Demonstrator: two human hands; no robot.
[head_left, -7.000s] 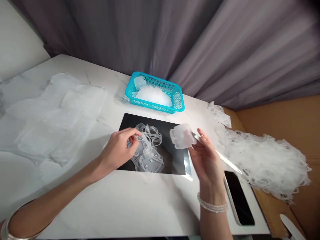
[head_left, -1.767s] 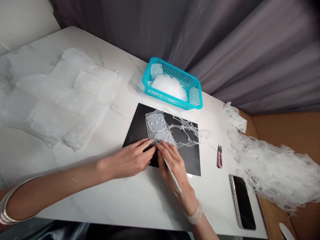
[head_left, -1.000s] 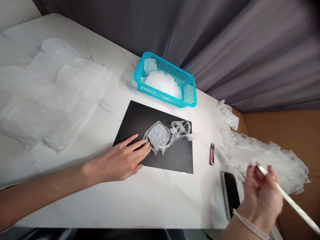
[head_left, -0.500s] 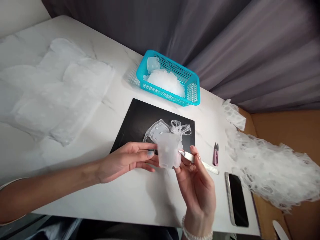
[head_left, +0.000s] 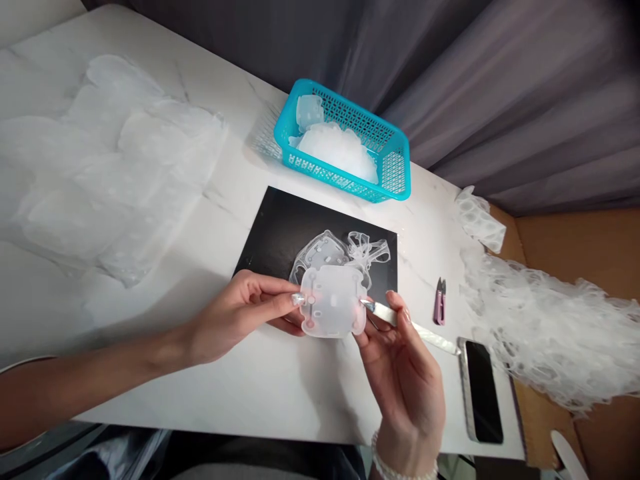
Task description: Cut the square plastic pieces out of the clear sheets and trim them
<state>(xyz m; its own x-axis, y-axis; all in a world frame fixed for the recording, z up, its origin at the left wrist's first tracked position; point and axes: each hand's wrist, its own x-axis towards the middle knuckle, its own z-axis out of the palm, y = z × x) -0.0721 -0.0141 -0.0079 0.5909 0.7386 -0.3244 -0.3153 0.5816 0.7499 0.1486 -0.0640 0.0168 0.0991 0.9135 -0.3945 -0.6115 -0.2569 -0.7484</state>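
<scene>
The left hand [head_left: 240,313] pinches a translucent piece [head_left: 333,303] above the black mat's [head_left: 270,233] near edge; the right hand [head_left: 403,360] steadies its other side, gripping a white-handled blade [head_left: 410,328]. No writing is legible. Clear strips [head_left: 367,253] lie by the mat's right edge. Bare bench [head_left: 280,393] separates the mat from the near bench edge and pink snips [head_left: 440,303].

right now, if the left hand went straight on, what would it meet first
Probably the right hand, past the frosted, squarish plastic piece the left hand holds; depth is unclear.
</scene>
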